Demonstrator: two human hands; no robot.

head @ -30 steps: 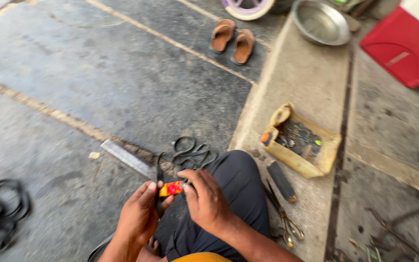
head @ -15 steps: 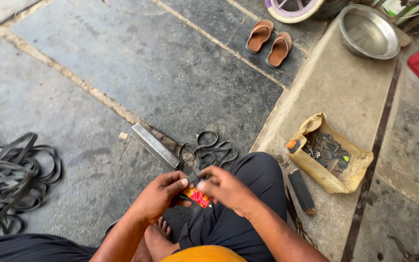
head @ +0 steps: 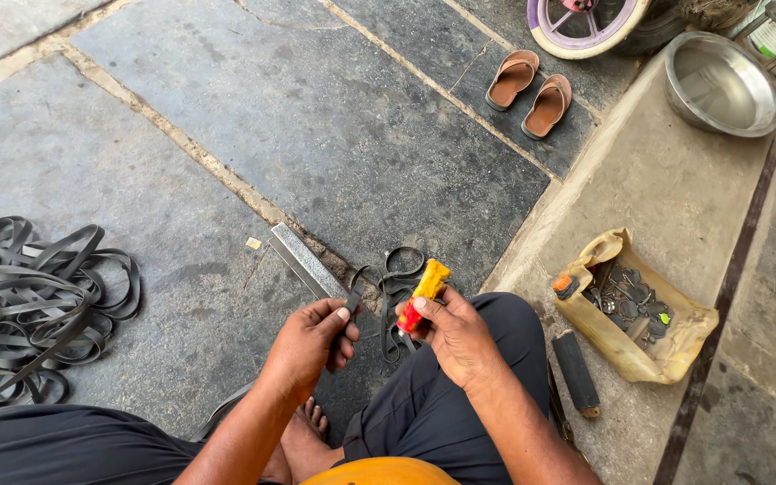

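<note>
The stone floor [head: 334,117] in front of the person is wide and mostly bare up to the pair of sandals [head: 530,92]. To the right, a raised concrete ledge [head: 675,189] borders this area, and it carries a metal bowl [head: 720,83] and a torn yellow bag [head: 637,319] of small dark parts. A heap of black rubber strips [head: 29,305] lies far left, well apart from the hands. The left hand [head: 309,346] is raised above the knee, fingers closed around a small dark piece near a flat metal file [head: 307,262]. The right hand [head: 454,334] is turned palm inward and grips a yellow and red tube [head: 422,295], which stands tilted upward over some rubber loops [head: 397,283].
</note>
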